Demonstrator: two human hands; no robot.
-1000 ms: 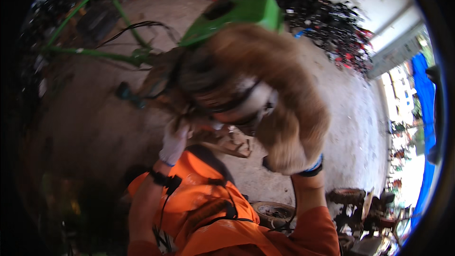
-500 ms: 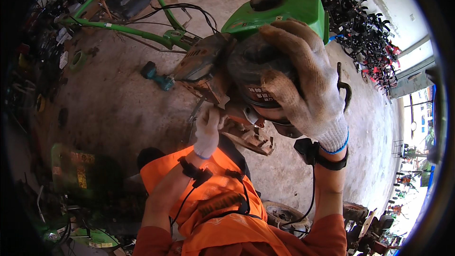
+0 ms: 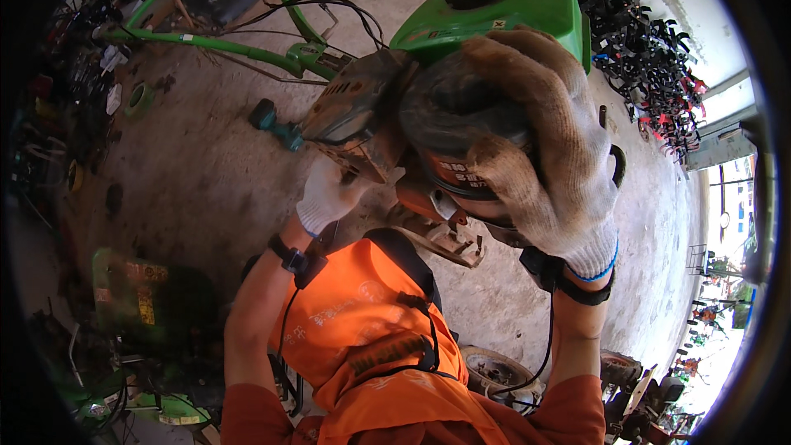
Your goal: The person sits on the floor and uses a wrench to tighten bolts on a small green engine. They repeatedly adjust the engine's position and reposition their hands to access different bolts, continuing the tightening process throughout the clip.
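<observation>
My right hand (image 3: 568, 140), in a soiled white knit glove, is wrapped round a round black air filter housing (image 3: 445, 115) on a small engine. The engine's green fuel tank (image 3: 519, 16) with a black cap sits just beyond it. My gloved left hand (image 3: 325, 194) is under the lower edge of a dirty, slotted metal muffler guard (image 3: 362, 111); most of its fingers are hidden, so its grip cannot be made out. Below the housing a reddish-brown engine part (image 3: 420, 198) shows, with a rusty metal bracket (image 3: 449, 239) under it.
A teal cordless power tool (image 3: 276, 125) lies on the concrete floor left of the engine. Green handlebar tubes (image 3: 222, 51) and black cables reach to the far left. Piles of black tiller blades (image 3: 610, 41) line the back right. A wheel (image 3: 494, 369) lies near my right elbow.
My left hand has shifted left and slightly up, from below the engine to beneath the muffler guard. My right hand stays on the air filter housing; the view has shifted slightly.
</observation>
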